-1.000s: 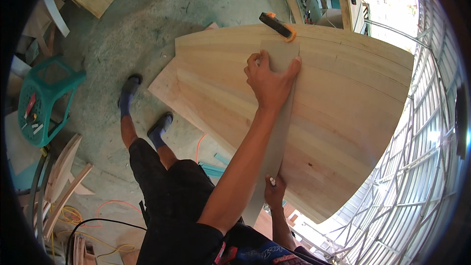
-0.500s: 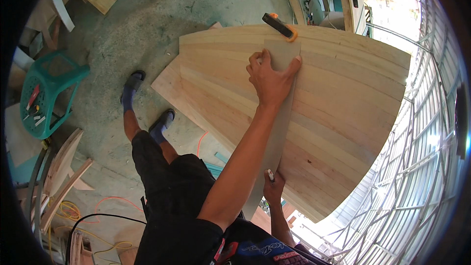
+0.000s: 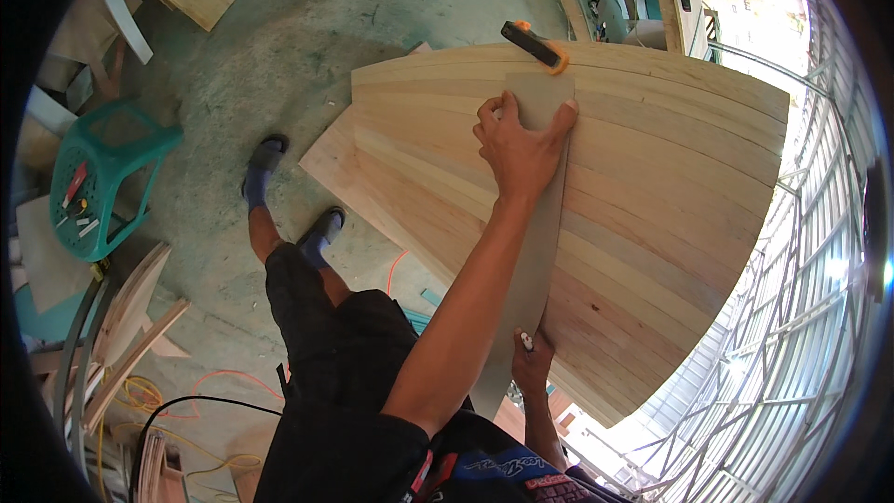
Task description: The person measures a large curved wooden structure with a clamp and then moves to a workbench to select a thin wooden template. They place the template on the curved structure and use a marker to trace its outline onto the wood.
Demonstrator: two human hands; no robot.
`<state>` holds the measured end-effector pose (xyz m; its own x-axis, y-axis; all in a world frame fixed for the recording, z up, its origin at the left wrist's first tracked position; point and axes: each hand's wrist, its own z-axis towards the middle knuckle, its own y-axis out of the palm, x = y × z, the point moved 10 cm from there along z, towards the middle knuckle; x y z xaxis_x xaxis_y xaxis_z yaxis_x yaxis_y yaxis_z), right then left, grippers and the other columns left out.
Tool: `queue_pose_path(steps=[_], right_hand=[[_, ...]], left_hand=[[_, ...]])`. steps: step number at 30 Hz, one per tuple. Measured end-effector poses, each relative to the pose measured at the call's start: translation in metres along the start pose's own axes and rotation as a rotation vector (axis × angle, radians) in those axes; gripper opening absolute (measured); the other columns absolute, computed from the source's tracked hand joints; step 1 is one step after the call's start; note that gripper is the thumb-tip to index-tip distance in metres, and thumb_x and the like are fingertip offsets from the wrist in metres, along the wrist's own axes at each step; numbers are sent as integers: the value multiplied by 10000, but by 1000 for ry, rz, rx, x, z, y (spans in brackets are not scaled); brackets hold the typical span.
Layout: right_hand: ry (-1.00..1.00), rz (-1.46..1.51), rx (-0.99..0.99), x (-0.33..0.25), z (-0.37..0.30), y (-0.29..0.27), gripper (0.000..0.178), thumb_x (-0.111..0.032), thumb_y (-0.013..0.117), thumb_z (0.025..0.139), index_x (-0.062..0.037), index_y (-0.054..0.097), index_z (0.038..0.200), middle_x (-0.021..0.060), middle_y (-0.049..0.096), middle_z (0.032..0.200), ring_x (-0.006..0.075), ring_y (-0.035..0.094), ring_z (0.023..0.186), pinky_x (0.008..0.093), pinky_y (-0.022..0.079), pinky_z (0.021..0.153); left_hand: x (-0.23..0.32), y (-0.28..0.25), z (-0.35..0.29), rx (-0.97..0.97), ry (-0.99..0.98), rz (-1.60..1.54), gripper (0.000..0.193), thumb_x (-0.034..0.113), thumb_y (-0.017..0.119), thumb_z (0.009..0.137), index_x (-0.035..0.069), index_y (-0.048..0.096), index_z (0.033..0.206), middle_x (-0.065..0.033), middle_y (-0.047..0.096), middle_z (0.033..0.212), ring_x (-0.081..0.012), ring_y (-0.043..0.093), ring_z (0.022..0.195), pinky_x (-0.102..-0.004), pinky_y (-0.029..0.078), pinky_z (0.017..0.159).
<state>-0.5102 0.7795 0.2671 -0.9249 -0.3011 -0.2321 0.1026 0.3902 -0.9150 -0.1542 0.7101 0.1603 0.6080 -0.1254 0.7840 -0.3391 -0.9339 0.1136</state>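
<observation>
A long, flat grey-beige strip [image 3: 533, 261] lies across a wide panel of joined wooden boards [image 3: 652, 177]. Near the strip's far end, my left hand [image 3: 523, 151] spans its width, thumb along the right edge and fingers curled by the left edge. Closer to my body, my right hand [image 3: 532, 365] is closed around a slim white-tipped marking tool [image 3: 527, 341], beside the strip's right edge. Its exact kind is too small to tell. An orange-and-black clamp [image 3: 540, 47] sits at the panel's far edge, just beyond the strip.
A green plastic stool [image 3: 112, 168] with small tools on it stands at the left. Curved wooden pieces [image 3: 135, 317] and yellow cords [image 3: 140, 396] lie at the lower left. Another person's sandalled foot cannot be told from mine. Metal framing [image 3: 792, 317] lines the right side.
The view has shifted slightly, so the whole scene sits a little further right. Both hands keep nearly the same places along the strip.
</observation>
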Motion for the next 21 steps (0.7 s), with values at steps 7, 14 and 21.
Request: queue_pose_path(steps=[7,14,21], right_hand=[[87,49,-77,0,-4,6,154,-77,596,904,8,646,1022,204,657,860,326,651,774,386,496,723],[39,34,-38,3,-1,5,182,-139,614,960,40,641,939,59,616,746,97,506,696,299,443,636],[36,62,-34,-1,2,5,191,-148,610,963,39,647,970,45,616,751,102,515,703,297,454,655]], left_hand=[[-31,-3,32,-112,-154,-271,729,515,779,765,-73,575,1143,-141,534,1118,-224,531,1003,-359,464,863],[-30,7,55,-262,-258,-508,389,317,725,886,68,543,651,25,488,612,-98,447,592,-272,385,562],[-41,11,55,-210,-316,-467,407,288,713,895,85,513,604,50,450,590,-70,352,533,-282,305,493]])
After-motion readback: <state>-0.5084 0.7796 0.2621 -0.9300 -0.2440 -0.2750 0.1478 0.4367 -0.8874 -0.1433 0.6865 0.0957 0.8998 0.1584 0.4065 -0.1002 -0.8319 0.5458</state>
